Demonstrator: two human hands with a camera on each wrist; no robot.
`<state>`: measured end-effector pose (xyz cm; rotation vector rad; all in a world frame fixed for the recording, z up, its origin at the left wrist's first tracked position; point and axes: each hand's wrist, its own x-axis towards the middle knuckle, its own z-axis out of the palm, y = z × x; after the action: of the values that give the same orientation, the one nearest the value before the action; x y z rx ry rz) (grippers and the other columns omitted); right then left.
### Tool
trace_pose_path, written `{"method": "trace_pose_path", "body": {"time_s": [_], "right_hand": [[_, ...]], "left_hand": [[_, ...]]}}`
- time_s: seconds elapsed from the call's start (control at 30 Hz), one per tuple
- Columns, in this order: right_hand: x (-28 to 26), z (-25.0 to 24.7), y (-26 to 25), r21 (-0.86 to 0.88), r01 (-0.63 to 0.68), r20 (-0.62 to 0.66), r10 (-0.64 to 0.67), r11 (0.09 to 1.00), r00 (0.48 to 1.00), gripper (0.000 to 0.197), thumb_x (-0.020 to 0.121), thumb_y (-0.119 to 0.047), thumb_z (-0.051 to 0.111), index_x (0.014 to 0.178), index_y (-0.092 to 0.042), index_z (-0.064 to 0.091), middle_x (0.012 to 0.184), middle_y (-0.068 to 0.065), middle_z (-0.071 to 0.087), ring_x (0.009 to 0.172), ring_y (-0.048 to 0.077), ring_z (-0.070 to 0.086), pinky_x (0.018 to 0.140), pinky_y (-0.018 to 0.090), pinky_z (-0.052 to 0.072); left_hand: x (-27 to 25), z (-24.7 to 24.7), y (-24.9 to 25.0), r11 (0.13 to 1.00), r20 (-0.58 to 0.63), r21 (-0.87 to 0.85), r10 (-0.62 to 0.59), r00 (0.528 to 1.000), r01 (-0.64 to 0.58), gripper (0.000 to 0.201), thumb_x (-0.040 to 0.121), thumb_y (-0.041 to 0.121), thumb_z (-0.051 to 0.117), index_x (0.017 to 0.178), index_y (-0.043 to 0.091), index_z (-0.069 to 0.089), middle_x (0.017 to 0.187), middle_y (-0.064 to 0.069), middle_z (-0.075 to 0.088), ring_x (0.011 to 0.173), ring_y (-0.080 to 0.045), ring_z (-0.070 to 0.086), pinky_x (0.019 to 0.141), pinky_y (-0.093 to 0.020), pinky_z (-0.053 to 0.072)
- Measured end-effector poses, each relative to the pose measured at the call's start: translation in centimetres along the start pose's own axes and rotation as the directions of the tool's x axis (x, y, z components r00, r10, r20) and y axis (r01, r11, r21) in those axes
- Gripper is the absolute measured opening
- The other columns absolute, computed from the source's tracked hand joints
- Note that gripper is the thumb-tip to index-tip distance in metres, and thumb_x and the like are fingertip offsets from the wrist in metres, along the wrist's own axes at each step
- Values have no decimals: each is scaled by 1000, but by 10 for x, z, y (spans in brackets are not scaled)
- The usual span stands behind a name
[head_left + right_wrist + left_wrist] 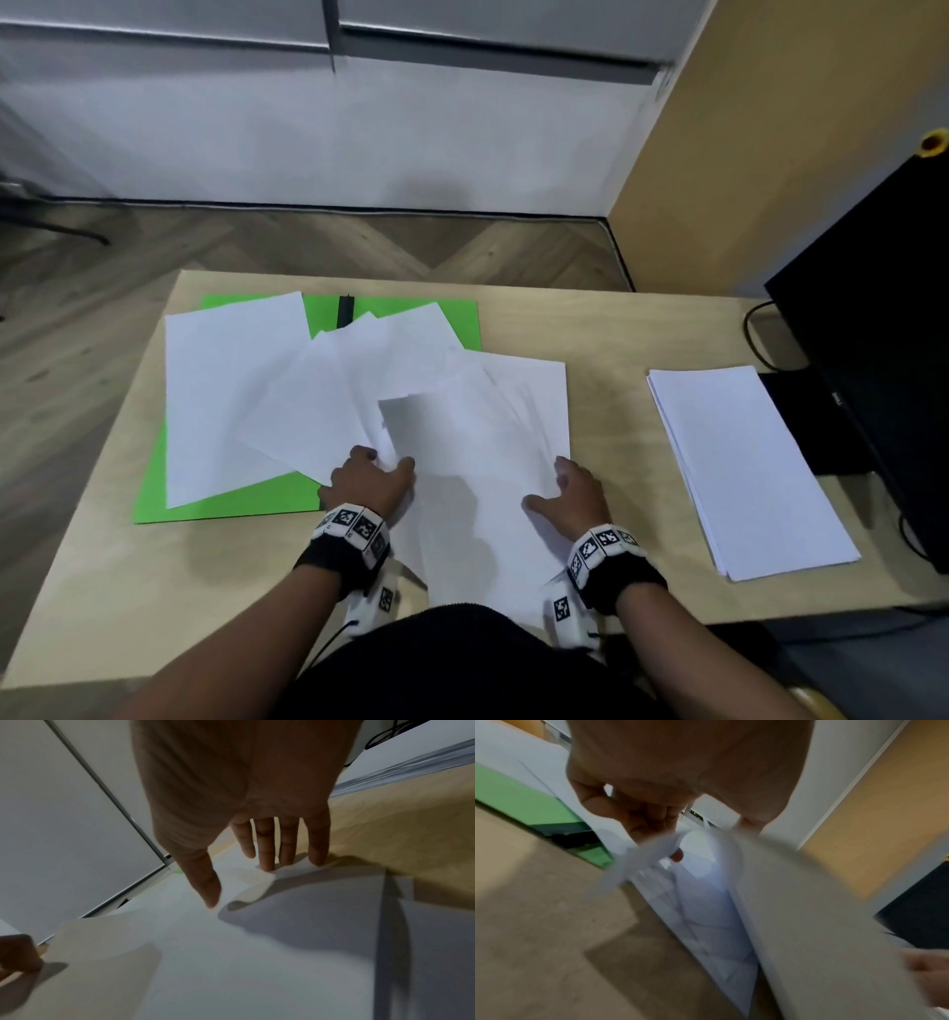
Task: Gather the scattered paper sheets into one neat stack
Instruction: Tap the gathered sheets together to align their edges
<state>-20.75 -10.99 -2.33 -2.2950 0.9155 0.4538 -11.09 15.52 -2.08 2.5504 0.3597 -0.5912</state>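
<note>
**Both hands on the loose sheets at the counter's near edge**

Your left hand [371,480] pinched the lifted edges of several scattered white paper sheets [462,442], fingers curled round them. Your right hand [570,491] lay with fingers straight on the sheets' right side. The sheets fanned across the pale wooden counter [606,329], partly over a bright green folder [226,498]. A separate squared white paper stack [744,462] sat well apart to the right, beside a black monitor [883,308].
</note>
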Motion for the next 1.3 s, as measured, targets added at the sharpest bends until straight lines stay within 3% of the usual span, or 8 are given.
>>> {"method": "trace_pose_path", "body": {"time_s": [0.2,0.5,0.63,0.8,0.87,0.97,1.07,1.3], "right_hand": [[7,-1,-4,-130,-105,-160,83,986,984,107,65,-68,72,149,-16,30,152,7,31,142,28,24,110,44,32],[21,0,-3,-277,52,20,-48,959,999,111,66,-51,78,154,-22,18,164,1,3,151,24,2,118,39,20],[16,-1,8,-203,130,36,-125,971,991,109,69,-39,81,155,-27,16,163,-1,12,150,17,10,119,34,19],[8,2,20,-9,125,23,-125,992,992,108,67,-21,82,154,-31,20,159,-1,25,144,17,29,114,30,31],[8,3,21,62,113,-11,-113,992,994,103,67,-15,79,153,-30,25,155,-1,33,140,18,36,109,27,35],[12,3,12,207,92,-31,-87,974,996,104,61,-16,81,151,-26,30,147,0,45,130,18,47,105,33,44],[17,5,-4,392,52,32,-70,919,997,106,63,-5,84,152,-20,28,136,-4,54,116,12,53,103,40,47],[20,14,-25,523,57,42,-92,850,995,63,72,13,72,129,-10,59,122,9,66,103,22,64,91,33,52]], "left_hand": [[-3,-11,-2,993,87,78,87,992,-94,48,82,51,60,117,20,52,115,-6,66,108,-29,62,88,-35,45],[31,-49,8,964,311,112,197,930,-242,37,78,22,71,114,20,64,107,-7,69,99,-26,64,79,-28,49],[50,-54,18,959,214,-281,107,971,-44,34,70,25,76,103,29,66,104,-5,71,91,-24,67,82,-32,55],[52,-30,9,680,188,-720,-8,982,143,46,75,60,73,97,20,69,107,-8,70,93,-29,67,88,-43,55],[49,-15,-1,661,277,-714,-34,960,229,69,58,79,72,95,21,71,103,-6,73,94,-31,68,92,-48,52],[14,-13,4,766,451,-592,59,891,249,47,75,51,78,103,16,67,95,-6,72,79,-24,67,74,-32,56],[1,-6,12,891,558,-432,144,817,137,68,51,45,87,108,14,67,102,-11,73,88,-28,70,79,-43,60],[2,-7,23,911,417,-408,128,900,60,66,48,42,73,108,15,67,104,-7,69,95,-27,67,75,-32,54]]}}
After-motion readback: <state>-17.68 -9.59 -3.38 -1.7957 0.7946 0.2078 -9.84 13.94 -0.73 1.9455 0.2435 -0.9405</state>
